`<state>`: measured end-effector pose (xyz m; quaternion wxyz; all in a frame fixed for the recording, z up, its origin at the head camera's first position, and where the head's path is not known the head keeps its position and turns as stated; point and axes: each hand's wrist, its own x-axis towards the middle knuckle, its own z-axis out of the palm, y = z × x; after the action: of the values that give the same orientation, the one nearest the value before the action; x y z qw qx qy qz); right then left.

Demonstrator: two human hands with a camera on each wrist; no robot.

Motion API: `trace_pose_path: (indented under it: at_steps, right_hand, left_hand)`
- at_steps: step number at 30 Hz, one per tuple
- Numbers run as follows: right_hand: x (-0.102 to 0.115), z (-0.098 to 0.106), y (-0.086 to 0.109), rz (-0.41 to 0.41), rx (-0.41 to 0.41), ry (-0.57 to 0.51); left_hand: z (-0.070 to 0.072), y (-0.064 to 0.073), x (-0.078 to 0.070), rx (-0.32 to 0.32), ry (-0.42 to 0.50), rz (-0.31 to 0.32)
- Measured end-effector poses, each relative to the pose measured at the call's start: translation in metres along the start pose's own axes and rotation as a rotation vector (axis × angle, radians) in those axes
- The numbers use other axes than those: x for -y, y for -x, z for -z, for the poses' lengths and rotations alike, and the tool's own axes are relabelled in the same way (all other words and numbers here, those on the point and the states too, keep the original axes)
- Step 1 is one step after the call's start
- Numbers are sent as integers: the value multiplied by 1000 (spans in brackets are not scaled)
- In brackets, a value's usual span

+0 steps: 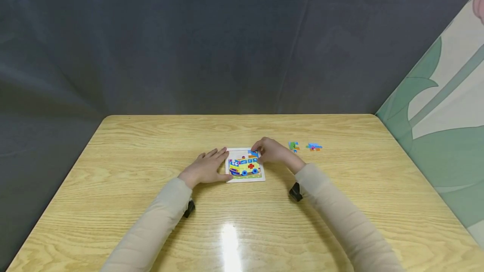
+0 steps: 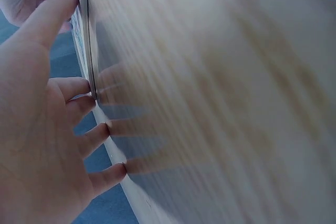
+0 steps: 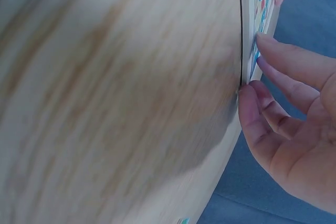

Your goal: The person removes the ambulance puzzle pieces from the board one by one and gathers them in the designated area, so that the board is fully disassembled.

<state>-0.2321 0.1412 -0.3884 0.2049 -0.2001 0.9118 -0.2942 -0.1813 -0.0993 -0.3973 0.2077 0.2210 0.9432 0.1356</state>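
A jigsaw puzzle (image 1: pixel 247 167) in a white frame (image 1: pixel 245 181) lies on the table, showing a yellow ambulance with a red cross. Its upper left part is bare white. My left hand (image 1: pixel 207 167) is spread along the left side, the thumb on the lower left corner and the index fingertip by the upper left one. At the upper right corner, my right hand (image 1: pixel 273 151) bends its thumb and index finger around a blue and orange puzzle piece (image 1: pixel 253 153). In the right wrist view, the other fingertips (image 3: pixel 249 95) of that hand meet the frame's outer edge.
To the right on the wooden table (image 1: pixel 151 146) lie a green and blue puzzle piece (image 1: pixel 293 146) and a blue, pink and orange puzzle piece (image 1: pixel 314 146). A dark curtain (image 1: pixel 227 53) hangs behind the table. A wall with a leaf pattern (image 1: pixel 446 146) runs along the right.
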Motion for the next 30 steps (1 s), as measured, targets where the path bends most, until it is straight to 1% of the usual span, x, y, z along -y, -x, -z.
trace_pose_path:
  at_steps: [5, 7, 12, 14, 22, 30]
  right_hand:
    - [3, -2, -1, -18, -2, 36]
    - [4, -2, -1, -35, -4, 33]
    - [7, -3, -2, -35, 0, 36]
    - [8, -2, -2, -23, 6, 38]
    - [11, -1, 0, -28, 16, 49]
    - [11, -1, -4, -63, 14, 76]
  left_hand:
    - [0, 0, 0, 0, -5, -1]
    - [0, 0, 0, 3, -6, 0]
    - [1, 1, -2, 11, -4, 3]
    - [2, 2, -2, 14, -3, 4]
    - [3, 3, -2, 21, 4, 0]
    - [2, 0, 0, 17, 0, -12]
